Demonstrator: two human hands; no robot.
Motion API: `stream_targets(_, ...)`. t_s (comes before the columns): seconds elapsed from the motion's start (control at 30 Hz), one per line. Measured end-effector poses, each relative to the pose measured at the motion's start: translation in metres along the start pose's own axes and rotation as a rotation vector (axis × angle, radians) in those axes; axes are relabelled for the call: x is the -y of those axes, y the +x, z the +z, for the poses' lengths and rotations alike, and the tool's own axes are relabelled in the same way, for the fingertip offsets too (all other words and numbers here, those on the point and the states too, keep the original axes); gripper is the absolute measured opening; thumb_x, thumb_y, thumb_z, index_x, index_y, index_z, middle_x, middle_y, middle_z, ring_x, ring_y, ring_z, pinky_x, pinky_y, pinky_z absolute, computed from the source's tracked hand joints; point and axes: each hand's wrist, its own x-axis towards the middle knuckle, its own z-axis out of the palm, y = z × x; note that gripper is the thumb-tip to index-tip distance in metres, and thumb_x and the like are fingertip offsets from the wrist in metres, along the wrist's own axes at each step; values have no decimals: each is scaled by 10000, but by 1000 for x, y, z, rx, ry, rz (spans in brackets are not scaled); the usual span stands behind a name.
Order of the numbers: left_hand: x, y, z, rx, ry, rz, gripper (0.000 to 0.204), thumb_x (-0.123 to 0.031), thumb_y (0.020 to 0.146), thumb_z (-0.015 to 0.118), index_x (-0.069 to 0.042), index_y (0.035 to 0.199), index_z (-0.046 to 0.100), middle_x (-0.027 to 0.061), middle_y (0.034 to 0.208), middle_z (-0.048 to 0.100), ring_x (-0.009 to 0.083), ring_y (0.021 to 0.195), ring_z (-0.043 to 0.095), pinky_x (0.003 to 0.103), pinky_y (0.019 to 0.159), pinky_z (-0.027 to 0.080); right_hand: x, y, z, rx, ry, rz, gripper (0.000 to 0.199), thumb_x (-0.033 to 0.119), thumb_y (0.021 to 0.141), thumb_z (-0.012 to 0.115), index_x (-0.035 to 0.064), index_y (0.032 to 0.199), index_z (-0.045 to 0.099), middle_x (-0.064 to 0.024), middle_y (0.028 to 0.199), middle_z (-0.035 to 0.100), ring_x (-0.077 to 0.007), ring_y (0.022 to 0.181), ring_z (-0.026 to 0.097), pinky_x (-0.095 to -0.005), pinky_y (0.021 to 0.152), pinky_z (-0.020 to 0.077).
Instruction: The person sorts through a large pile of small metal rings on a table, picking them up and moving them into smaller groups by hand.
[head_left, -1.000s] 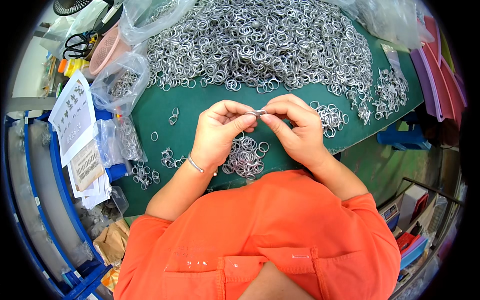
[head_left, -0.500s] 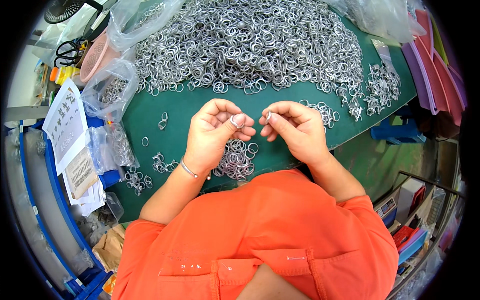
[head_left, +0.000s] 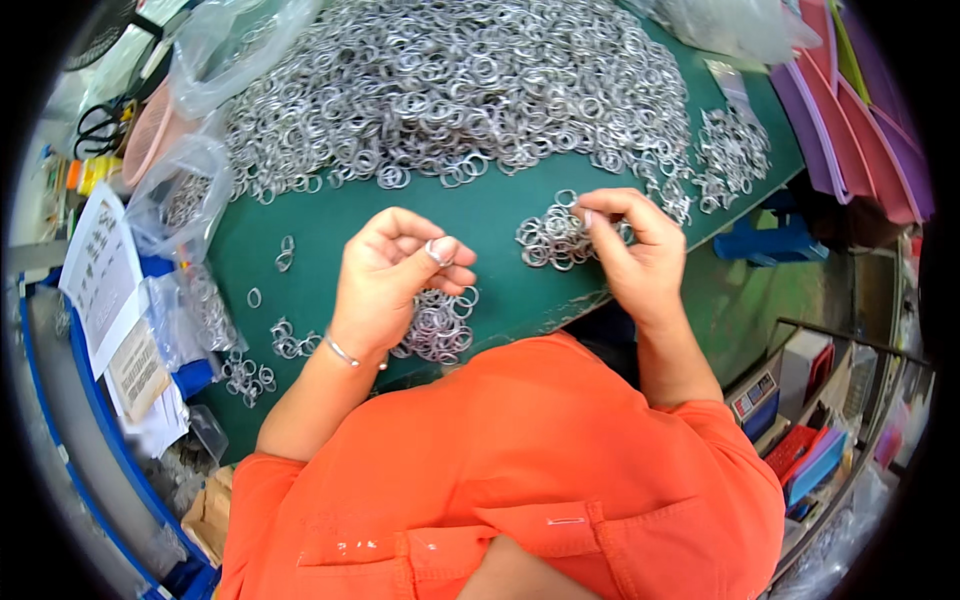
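While our left hand [head_left: 383, 278] pinches a ring [head_left: 433, 252], likely to steady it, our right hand [head_left: 642, 262] has narrowed fingertips at the small pile [head_left: 548, 240], grip impossible to tell; beyond, the big heap [head_left: 450, 95] sits apart, perhaps leaving us working room.

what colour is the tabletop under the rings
Dark green; the tabletop shows best in the head view.

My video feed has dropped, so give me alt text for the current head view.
A bare left hand pinches a silvery round metal ring, while the bare right hand is at a small pile of similar rings on a dark green tabletop. Beyond both hands spreads a large heap of silvery metal rings.
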Motion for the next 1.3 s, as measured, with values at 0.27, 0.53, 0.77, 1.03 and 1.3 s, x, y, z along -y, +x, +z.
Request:
stream_targets(0.27, 1, 1, 0, -31, 34, 40, 98, 37, 869, 669, 7, 895, 579, 109, 863, 655, 170, 731, 686, 271, 631, 589, 3, -6, 13, 0, 410, 243, 140, -34, 836, 681, 13, 966, 701, -60, 900, 702, -98, 796, 646, -238, 689, 499)
stream_targets(0.53, 0, 10, 14, 75, 230, -19, 104, 47, 850, 684, 8, 852, 587, 115, 853, 670, 168, 723, 697, 266, 633, 589, -5, 1, -8, -60, 85, 64, 115, -29, 817, 686, 9, 923, 712, -57, 881, 710, -110, 794, 635, -256, 721, 489)
stream_targets(0.77, 22, 52, 50, 285, 1116, 529, 75, -57, 843, 670, 17, 835, 659, 134, 799, 651, 193, 664, 686, 286, 601, 536, -4, -2, -9, -88, 41, 55, 113, -19, 814, 694, 9, 923, 707, -60, 878, 715, -110, 780, 629, -251, 716, 484)
stream_targets(1.03, 7, 29, 41, 341, 555, 193, 167, 7, 872, 692, 36, 1019, 619, 51, 912, 675, 112, 761, 683, 227, 672, 568, 12, -10, 18, 65, 13, -73, 150, -42, 801, 681, -4, 945, 693, -122, 858, 689, -195, 746, 667, -289, 665, 527)
stream_targets(1.3, -29, -19, -27, 36, 1010, 122, 46, 31, 838, 677, 19, 882, 673, 49, 842, 671, 89, 684, 638, 216, 605, 516, 13, 26, 47, 389, -236, -284, 169, 21, 808, 632, 0, 976, 632, -137, 988, 629, -345, 947, 601, -433, 802, 505)
